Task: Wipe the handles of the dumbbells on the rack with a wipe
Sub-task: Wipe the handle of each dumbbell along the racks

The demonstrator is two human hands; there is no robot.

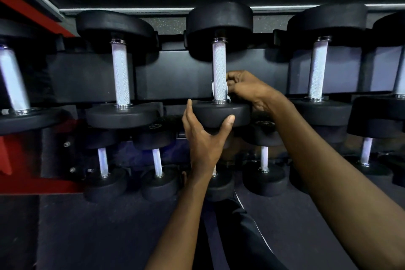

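Dumbbell handle [219, 66] on the rack [175, 76] runs lengthwise away from the person, the right grip [247, 91] pinching a wipe [228, 96] round its near end, most of its length lying beyond, while the left grip [206, 136] clasps the near head [221, 114].

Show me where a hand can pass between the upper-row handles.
Open: between left handle and centre handle, over the bare rack panel. Toward the right handle, the right hand pinching the wipe fills the lower part. The left hand grips the centre dumbbell's head; lower-row dumbbells are crowded.
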